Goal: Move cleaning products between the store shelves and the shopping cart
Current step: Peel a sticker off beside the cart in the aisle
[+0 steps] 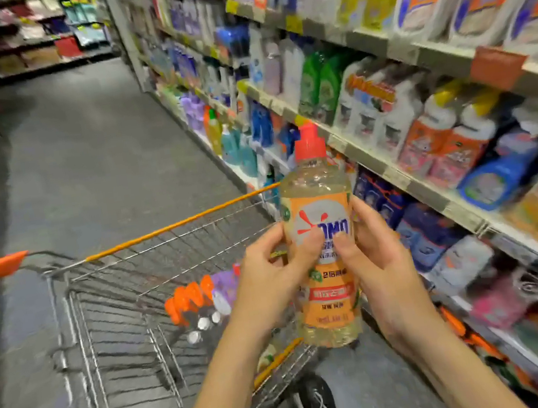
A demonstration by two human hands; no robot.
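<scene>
Left hand [270, 272], right hand [380, 257]: fingers [304, 247] curled round clear red-capped plastic detergent bottle [315, 197]; likely full, heavyish, slick; grip labelled middle.

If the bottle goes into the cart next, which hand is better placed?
Probably left: the left hand grips the bottle on the side facing the cart; the right hand grips the side facing the shelves.

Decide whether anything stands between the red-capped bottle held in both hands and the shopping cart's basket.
Nothing visible does. The left hand and right hand hold the bottle upright at the near rim of the cart, whose basket is open on top. Orange-capped products lie inside, low down.
</scene>
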